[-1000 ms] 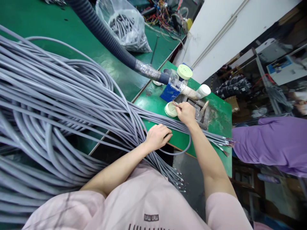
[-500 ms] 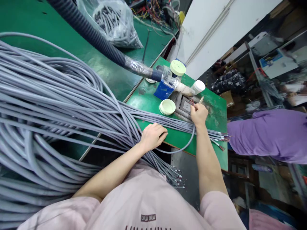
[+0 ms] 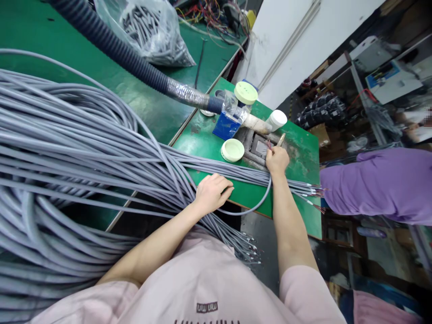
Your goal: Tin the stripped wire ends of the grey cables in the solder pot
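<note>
My right hand (image 3: 277,160) is closed around the end of a grey cable (image 3: 259,208). Thin reddish wires (image 3: 269,144) stick up past its fingers, at the edge of a square dark-framed pot with a grey surface (image 3: 261,148). From that hand the cable loops down past the table edge toward my left hand (image 3: 213,192). My left hand is loosely closed, fingers curled together, beside a bundle of grey cables (image 3: 216,164); whatever is under its palm is hidden. Stripped cable ends (image 3: 313,191) lie on the right part of the green table.
A pale green round tub (image 3: 232,150), a blue box (image 3: 225,126) and a white cup (image 3: 277,120) stand around the pot. A dark corrugated hose (image 3: 135,58) reaches over. Large cable coils (image 3: 60,135) fill the left. A person in purple (image 3: 378,184) is at right.
The view has shifted slightly, moving most things a little to the left. Both hands keep nearly the same pose; the wires at my right hand stay by the pot.
</note>
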`<state>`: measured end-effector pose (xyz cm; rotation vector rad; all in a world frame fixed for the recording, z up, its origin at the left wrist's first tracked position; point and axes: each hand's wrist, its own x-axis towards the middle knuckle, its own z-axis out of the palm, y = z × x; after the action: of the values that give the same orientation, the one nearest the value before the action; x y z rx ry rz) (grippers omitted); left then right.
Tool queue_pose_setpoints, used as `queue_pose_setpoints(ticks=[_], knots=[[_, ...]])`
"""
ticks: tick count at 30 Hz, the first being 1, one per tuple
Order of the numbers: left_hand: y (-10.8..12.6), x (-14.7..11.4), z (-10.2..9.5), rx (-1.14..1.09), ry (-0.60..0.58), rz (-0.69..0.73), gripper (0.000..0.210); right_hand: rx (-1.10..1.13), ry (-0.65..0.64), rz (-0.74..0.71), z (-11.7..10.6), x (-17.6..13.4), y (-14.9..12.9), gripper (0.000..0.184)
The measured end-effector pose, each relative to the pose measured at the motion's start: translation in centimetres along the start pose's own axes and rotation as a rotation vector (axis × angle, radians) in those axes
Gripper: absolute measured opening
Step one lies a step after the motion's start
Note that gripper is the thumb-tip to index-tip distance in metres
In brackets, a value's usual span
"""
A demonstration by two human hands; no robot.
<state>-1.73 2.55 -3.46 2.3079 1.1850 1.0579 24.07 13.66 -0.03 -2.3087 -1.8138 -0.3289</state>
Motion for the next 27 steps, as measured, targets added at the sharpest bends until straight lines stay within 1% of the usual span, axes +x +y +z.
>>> queue_pose_setpoints(ticks=[5,8,11,13,15,18,20,23,27], knots=[[-0.1,-0.1,0.1,0.006,0.003,0.003,0.022,0.009,-0.008,-0.012,0.2,0.1,0.0,0.022],[-0.1,-0.1,0.2,0.015,0.012,0.006,0.022,0.064,0.037,-0.010,-0.1,0.0,0.2,0.019],[-0.1,-0.1,0.3,0.027,0.018,0.012,0.023,0.205,0.134,-0.049,-1.2,-0.3,0.1,0.019],[-0.1,0.0,0.3,0.030,0.024,0.016,0.023,0.331,0.192,-0.115,-2.1,-0.8,-0.4,0.022],[-0.1,0.0,0.3,0.032,0.031,0.016,0.023,0.443,0.214,-0.203,-3.0,-1.4,-1.4,0.023],[0.0,0.0,0.3,0.039,0.033,0.014,0.022,0.545,0.213,-0.335,-3.7,-2.3,-3.5,0.021],[0.0,0.0,0.3,0.043,0.029,0.013,0.022,0.555,0.204,-0.398,-3.7,-2.7,-4.9,0.019],[0.0,-0.1,0.2,0.049,0.013,0.013,0.022,0.509,0.156,-0.456,-3.1,-3.0,-6.5,0.020],[-0.1,-0.2,0.3,0.063,0.002,0.014,0.022,0.410,0.066,-0.496,-2.2,-3.0,-7.9,0.022]])
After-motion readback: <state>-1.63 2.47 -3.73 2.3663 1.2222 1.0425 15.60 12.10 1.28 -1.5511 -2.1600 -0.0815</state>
